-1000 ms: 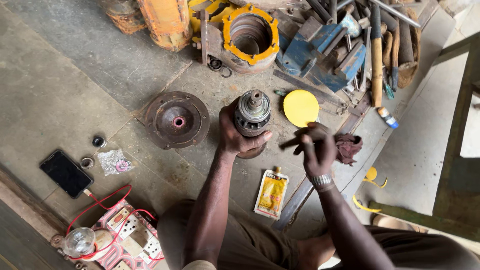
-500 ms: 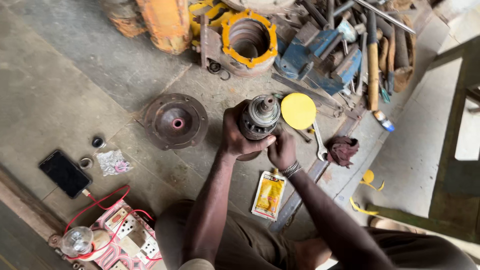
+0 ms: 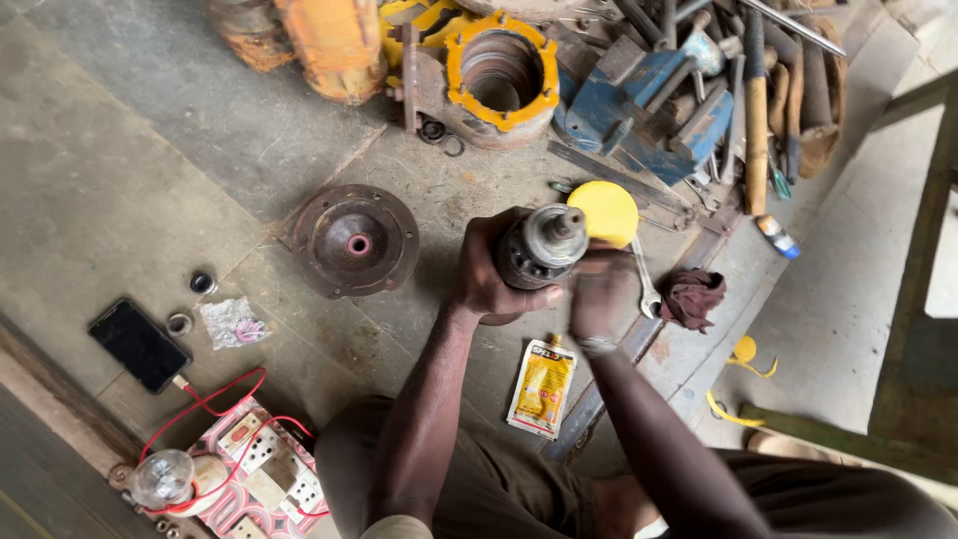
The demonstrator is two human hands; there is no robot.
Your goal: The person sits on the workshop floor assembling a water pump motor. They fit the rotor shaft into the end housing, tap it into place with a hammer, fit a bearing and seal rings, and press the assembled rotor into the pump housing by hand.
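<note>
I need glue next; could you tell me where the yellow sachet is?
The yellow sachet lies on the floor between the person's forearms, below the left hand.

Colours as I see them from above: dull grey, dark-banded rotor (image 3: 539,248); bright yellow disc (image 3: 604,213); rust-brown round end cover (image 3: 354,242); yellow-rimmed housing (image 3: 499,75); blue vise (image 3: 654,100); maroon rag (image 3: 694,297); yellow sachet (image 3: 542,387) with a red top; black phone (image 3: 140,345); red wires (image 3: 215,404).

1. The right hand (image 3: 602,291) is motion-blurred; its grip cannot be told.
2. The left hand (image 3: 491,271) hides the rotor (image 3: 539,247)'s lower body.
3. The orange casing (image 3: 334,40) is cut off by the top edge.
</note>
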